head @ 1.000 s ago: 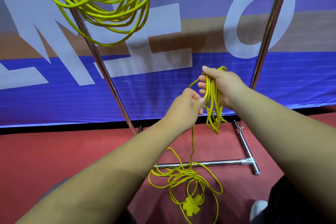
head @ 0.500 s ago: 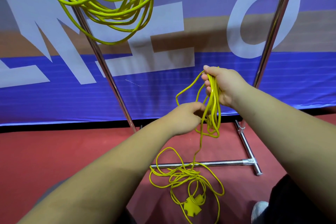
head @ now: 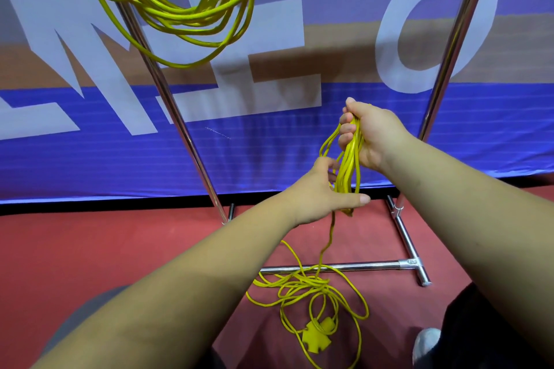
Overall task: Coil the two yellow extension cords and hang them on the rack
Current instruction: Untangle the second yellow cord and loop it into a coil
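One coiled yellow cord [head: 186, 6] hangs from the rack at top left. My right hand [head: 371, 135] grips a bundle of loops of the second yellow cord [head: 347, 168], which hang down from its fist. Below it my left hand [head: 323, 192] holds the cord strand, thumb stretched out under the loops. From there the cord drops to a loose tangle on the floor [head: 308, 287], ending in a yellow multi-socket head [head: 317, 335].
The chrome rack has a slanted left post [head: 168, 99], a right post [head: 449, 48] and a T-shaped foot bar [head: 359, 266] on the red floor. A blue banner with large white letters stands right behind it. A shoe [head: 425, 344] shows at bottom right.
My left hand has slid down the cord from beside the right hand to below the loops. The free loop seen half a second ago has been drawn in against the bundle.
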Tool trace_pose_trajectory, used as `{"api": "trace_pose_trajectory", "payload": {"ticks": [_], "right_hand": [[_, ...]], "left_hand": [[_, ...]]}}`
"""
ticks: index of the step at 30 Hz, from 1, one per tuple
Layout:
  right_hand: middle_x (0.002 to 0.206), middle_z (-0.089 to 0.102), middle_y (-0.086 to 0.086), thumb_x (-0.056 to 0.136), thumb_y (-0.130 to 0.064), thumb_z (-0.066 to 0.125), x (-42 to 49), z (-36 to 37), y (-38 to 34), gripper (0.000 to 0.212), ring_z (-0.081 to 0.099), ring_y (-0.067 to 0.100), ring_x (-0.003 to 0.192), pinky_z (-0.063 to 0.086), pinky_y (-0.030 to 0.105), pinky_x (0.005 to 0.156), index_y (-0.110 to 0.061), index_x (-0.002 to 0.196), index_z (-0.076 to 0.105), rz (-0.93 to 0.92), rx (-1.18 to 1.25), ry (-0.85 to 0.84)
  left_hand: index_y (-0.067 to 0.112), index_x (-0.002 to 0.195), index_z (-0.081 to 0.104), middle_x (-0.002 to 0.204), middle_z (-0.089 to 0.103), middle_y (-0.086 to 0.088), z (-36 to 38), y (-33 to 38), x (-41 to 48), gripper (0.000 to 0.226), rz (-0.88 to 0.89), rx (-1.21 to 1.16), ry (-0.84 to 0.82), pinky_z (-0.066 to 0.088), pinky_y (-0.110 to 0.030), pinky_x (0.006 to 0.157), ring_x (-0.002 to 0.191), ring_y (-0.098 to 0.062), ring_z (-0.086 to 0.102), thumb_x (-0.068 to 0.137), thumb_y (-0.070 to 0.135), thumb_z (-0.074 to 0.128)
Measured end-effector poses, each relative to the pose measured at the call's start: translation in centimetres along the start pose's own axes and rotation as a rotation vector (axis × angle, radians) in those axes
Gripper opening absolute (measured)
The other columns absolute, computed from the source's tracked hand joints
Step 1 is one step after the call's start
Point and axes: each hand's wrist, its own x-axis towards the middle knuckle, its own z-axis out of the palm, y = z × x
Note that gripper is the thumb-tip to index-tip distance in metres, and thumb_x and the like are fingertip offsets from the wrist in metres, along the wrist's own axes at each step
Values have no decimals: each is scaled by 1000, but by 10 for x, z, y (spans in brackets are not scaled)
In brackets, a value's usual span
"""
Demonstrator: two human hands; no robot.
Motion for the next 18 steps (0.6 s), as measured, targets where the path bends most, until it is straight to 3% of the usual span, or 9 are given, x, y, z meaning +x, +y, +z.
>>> {"api": "trace_pose_trajectory", "payload": {"ticks": [2,5,7,9,12,14,15,18], "right_hand": [[63,49,-5,110,-26,57,0,1,2,21,39,7,45,36,20,40,-14,93,52,27,25,-11],[63,49,-4,110,-26,58,1,2,5,21,40,7,45,37,20,40,-15,93,52,51,43,-23],[65,50,-3,108,-24,61,1,2,5,21,42,8,47,39,21,42,-14,92,53,51,37,-26],[67,54,-3,106,-22,64,1,1,3,19,47,8,49,43,22,44,-13,91,56,39,-10,-29],[71,66,-4,101,-25,70,0,-2,2,16,61,9,55,55,26,54,-13,92,66,44,-161,-61],[76,72,-5,99,-29,72,0,-4,5,15,70,11,61,60,28,60,-16,94,70,74,-266,-92],[76,73,-4,99,-29,73,0,-4,7,14,71,12,62,61,30,61,-16,95,70,81,-292,-94],[64,60,-4,103,-24,68,3,-2,12,16,62,11,52,58,28,56,-16,90,63,60,-268,-49]], "left_hand": [[20,127,54,110,66,-12,0,-3,2,59,85,72,-30,58,-40,89,90,-13,69,83,45,84],[16,106,65,99,75,-4,-1,-5,4,32,75,171,-43,56,-39,93,90,-15,71,94,44,73],[16,102,65,98,78,3,0,-7,6,31,72,181,-29,58,-39,92,91,-16,73,98,47,66],[13,106,67,101,79,3,1,-6,5,28,86,171,-27,59,-29,84,92,-20,74,103,40,60],[4,109,64,97,79,-1,2,-3,5,30,88,129,-40,55,-20,67,77,-20,71,108,31,54],[3,106,66,97,79,-5,2,-3,4,32,55,60,-38,58,-29,67,71,-22,69,108,32,52],[5,103,67,98,79,-8,1,-3,5,34,45,32,-38,59,-38,68,71,-30,69,108,35,52],[9,102,69,100,77,-14,-1,-7,7,38,31,4,-51,59,-55,77,90,-45,70,101,46,59]]}}
